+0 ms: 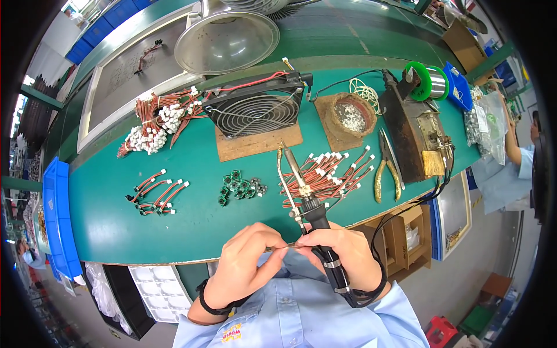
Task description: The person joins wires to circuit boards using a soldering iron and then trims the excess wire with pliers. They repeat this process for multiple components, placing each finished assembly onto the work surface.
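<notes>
My right hand (348, 255) is wrapped around a soldering iron (316, 213) with a black handle and a thin metal feed tube alongside its barrel. Its tip points away from me over the bench. The thumb and forefinger of that same hand meet a thin reddish wire (293, 245), whose other side my left hand (249, 261) pinches at the bench's near edge. Fingers hide most of this wire. Beyond my hands lie small green circuit boards (241, 187) in a loose group. A pile of red-brown wire leads (325, 177) with white connectors spreads beside the iron.
Wired boards (155, 194) lie to the left, near a blue bin (56, 217). Farther back are bundled leads (156, 122), a fan (255, 107) and a round dross pot (351, 114). Pliers (387, 168), a soldering station (409, 130) and a solder spool (430, 83) stand at right. A co-worker's sleeve (502, 180) shows beyond.
</notes>
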`<state>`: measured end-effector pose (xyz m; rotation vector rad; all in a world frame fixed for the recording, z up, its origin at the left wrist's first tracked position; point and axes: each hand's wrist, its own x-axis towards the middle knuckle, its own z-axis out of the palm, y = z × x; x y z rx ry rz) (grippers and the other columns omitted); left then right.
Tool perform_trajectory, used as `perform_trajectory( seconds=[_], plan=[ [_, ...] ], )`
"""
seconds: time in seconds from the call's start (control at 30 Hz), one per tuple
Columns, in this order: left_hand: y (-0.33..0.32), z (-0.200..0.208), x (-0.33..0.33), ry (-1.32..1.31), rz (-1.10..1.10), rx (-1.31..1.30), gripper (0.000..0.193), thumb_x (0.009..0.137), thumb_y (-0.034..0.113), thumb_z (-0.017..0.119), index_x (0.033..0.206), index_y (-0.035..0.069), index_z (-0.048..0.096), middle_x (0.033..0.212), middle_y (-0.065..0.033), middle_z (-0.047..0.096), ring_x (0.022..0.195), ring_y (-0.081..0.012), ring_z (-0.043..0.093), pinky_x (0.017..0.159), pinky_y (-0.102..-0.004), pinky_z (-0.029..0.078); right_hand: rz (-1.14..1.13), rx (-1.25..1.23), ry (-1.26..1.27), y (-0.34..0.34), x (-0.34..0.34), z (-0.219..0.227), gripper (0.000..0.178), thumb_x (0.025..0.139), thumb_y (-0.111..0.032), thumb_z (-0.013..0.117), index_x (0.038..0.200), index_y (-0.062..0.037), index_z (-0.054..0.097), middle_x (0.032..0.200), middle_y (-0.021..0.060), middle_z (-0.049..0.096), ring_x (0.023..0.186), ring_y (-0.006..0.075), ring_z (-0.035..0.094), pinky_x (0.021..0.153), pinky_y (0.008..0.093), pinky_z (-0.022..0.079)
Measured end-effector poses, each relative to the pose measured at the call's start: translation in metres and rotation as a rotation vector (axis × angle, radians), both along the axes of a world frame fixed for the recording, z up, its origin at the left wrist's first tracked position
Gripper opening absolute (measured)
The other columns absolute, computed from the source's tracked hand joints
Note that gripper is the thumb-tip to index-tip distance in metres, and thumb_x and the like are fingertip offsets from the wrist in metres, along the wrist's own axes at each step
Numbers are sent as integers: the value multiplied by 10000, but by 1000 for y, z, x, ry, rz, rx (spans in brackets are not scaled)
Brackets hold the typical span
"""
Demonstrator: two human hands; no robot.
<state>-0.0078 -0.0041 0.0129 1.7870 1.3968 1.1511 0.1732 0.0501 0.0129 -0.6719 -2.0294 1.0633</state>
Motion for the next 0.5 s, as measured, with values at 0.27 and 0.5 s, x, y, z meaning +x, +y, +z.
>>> perform_trajectory(
  seconds=[0.27, 0.5],
  plan=[
    [2, 2, 1, -17, -42, -43, 157, 695, -41, 648, 813, 6, 555, 757, -98, 613, 654, -233, 573, 596, -300, 446, -21, 16, -37, 2, 2, 0, 410, 668, 51, 709, 1017, -79, 539, 793, 53, 624, 655, 182, 611, 583, 257, 483],
    [-1, 6, -5, -18, -46, -116, 94, 724, -49, 619, 789, 3, 576, 752, -101, 624, 667, -232, 589, 614, -294, 455, 68, -60, -54, 4, 9, 3, 450, 661, 19, 672, 1079, -71, 534, 765, 46, 588, 631, 174, 565, 577, 256, 450]
  ],
)
